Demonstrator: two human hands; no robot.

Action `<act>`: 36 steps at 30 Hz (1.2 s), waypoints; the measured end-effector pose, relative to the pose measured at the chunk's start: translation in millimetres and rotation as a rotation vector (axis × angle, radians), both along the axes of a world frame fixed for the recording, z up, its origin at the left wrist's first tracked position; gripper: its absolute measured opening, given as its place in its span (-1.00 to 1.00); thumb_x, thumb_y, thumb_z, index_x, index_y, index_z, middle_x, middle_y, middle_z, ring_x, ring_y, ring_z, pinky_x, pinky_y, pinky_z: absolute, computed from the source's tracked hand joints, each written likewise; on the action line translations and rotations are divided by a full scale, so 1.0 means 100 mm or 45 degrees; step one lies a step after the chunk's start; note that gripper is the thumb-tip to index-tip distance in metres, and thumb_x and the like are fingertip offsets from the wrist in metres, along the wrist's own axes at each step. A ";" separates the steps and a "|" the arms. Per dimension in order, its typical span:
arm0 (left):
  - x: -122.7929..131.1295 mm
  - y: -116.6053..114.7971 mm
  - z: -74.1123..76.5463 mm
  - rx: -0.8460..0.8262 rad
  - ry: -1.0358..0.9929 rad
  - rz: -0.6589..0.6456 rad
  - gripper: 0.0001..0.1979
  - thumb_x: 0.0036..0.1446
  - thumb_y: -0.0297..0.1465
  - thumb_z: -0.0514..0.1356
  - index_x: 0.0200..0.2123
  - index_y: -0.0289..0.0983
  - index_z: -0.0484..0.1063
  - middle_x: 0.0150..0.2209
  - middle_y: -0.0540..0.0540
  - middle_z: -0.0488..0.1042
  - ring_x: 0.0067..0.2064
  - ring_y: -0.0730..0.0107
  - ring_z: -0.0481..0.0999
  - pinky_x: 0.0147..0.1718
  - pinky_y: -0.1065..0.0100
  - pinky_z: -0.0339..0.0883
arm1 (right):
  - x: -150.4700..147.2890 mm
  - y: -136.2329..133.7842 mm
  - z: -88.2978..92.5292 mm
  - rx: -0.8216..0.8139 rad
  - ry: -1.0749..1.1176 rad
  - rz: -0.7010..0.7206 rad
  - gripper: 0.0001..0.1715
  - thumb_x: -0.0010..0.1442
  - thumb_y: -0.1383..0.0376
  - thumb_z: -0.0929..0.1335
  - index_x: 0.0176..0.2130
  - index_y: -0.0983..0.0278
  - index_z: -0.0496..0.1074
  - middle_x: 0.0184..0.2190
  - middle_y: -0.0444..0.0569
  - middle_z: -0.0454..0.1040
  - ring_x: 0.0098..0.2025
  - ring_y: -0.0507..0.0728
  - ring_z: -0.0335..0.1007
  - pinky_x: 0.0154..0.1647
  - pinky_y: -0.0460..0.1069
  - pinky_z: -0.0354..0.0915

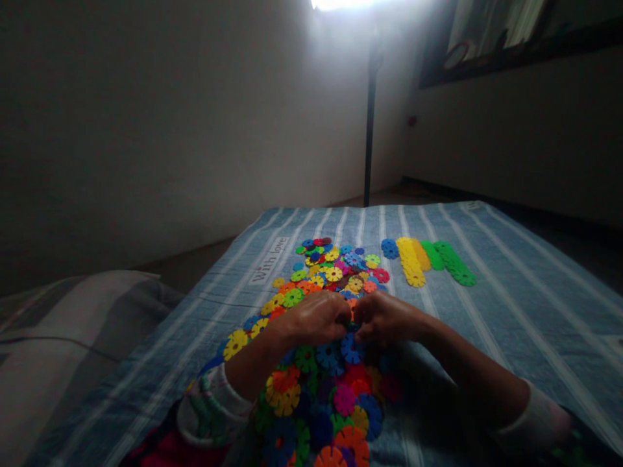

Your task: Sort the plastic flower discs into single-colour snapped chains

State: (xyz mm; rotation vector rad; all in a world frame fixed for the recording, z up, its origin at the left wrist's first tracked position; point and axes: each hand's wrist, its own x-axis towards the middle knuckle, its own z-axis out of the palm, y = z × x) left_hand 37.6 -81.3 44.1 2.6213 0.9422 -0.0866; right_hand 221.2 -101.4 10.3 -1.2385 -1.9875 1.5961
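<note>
A long heap of notched plastic discs [329,355] in many colours runs down the striped cloth in front of me. Over its middle, my left hand [324,316] comes in from the left with its fingers curled together. My right hand [382,318] faces it from the right, fingertips bent inward, a small gap between the two hands. An orange disc [354,310] shows in that gap, and a blue disc [351,348] lies just under the fingertips. What the fingers pinch, if anything, is hidden by the knuckles and the dim light.
Overlapping rows of yellow discs [411,263], green discs [455,264] and blue discs [389,248] lie at the back right of the striped cloth [525,311]. Behind the cloth's far edge stands a lamp pole [370,130]. Grey-and-white bedding [97,311] is at the left.
</note>
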 end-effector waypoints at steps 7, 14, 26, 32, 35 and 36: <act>-0.05 0.08 0.00 -0.172 -0.170 0.144 -0.90 -0.09 -0.45 0.18 -0.48 -0.31 0.50 -0.50 0.04 0.42 -0.43 0.49 0.38 -0.45 0.49 0.14 | 0.08 0.03 0.01 -0.039 0.092 -0.106 -0.81 -0.09 0.26 0.42 -0.48 0.30 0.37 -0.74 -0.29 0.26 -0.71 -0.07 0.15 -0.74 -0.18 -0.01; -0.08 0.15 0.05 -0.273 -0.353 0.275 -0.85 -0.10 -0.40 0.19 -0.47 -0.35 0.53 -0.56 0.03 0.39 -0.46 0.50 0.34 -0.49 0.48 0.13 | 0.10 -0.01 0.09 0.043 0.098 -0.129 -0.67 0.11 0.10 0.33 -0.42 0.33 0.45 -0.77 -0.26 0.25 -0.73 -0.08 0.09 -0.75 -0.17 -0.03; -0.02 0.14 0.11 -0.275 -0.572 0.356 -0.85 -0.10 -0.39 0.23 -0.45 -0.34 0.55 -0.50 0.00 0.48 -0.40 0.47 0.40 -0.42 0.47 0.22 | 0.10 0.05 -0.01 0.159 0.203 -0.261 -0.76 0.02 0.18 0.39 -0.45 0.33 0.48 -0.75 -0.23 0.29 -0.71 -0.08 0.13 -0.70 -0.16 0.00; 0.04 0.13 0.04 -0.154 -0.642 0.373 -0.87 -0.07 -0.42 0.19 -0.48 -0.33 0.55 -0.50 0.00 0.51 -0.44 0.47 0.43 -0.43 0.46 0.24 | 0.32 0.14 0.08 0.265 0.196 -0.416 -0.69 0.02 0.13 0.39 -0.37 0.35 0.49 -0.75 -0.24 0.28 -0.73 -0.08 0.10 -0.72 -0.17 0.00; 0.07 0.11 0.03 -0.098 -0.627 0.386 -0.85 -0.05 -0.42 0.18 -0.48 -0.33 0.55 -0.51 -0.02 0.52 -0.44 0.46 0.44 -0.44 0.45 0.24 | 0.63 0.20 0.20 0.378 0.002 -0.533 -0.73 0.04 0.17 0.36 -0.39 0.35 0.49 -0.76 -0.24 0.26 -0.74 -0.09 0.08 -0.71 -0.16 0.00; 0.07 0.11 0.02 -0.067 -0.614 0.387 -0.85 -0.04 -0.42 0.18 -0.49 -0.33 0.55 -0.51 -0.02 0.52 -0.43 0.46 0.45 -0.43 0.45 0.25 | 0.76 0.21 0.24 0.432 -0.104 -0.578 -0.75 0.05 0.19 0.35 -0.42 0.35 0.49 -0.77 -0.23 0.26 -0.74 -0.09 0.09 -0.70 -0.16 0.01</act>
